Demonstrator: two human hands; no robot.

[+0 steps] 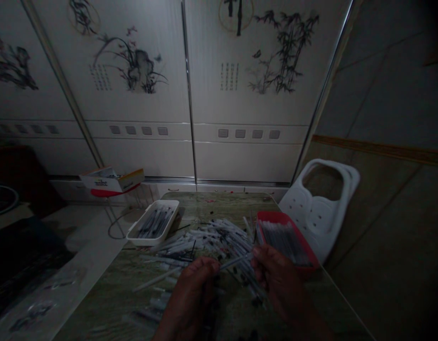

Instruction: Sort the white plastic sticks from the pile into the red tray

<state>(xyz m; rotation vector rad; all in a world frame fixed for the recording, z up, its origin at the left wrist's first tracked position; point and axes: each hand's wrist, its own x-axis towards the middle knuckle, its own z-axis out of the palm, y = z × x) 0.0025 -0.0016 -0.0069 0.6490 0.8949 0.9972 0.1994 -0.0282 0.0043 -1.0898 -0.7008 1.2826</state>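
Note:
Between my hands a thin translucent pen (236, 261) is stretched over the pile. My left hand (195, 289) pinches its left end, fingers closed. The other end sits in the closed fingers of my right hand (276, 277), close to the red bin. Under and beyond them spreads a loose pile of pens (205, 239) with dark caps or tips. A white tray (132, 235) at the pile's left holds similar pens. Many pale pens lie side by side in the red bin (306, 246) at the right.
The greenish table (98, 293) carries everything. A white plastic chair (320, 213) stands at its right side. Behind on the left, an open carton (108, 182) rests on a red stool (114, 192). Sliding doors (144, 156) rise beyond the table.

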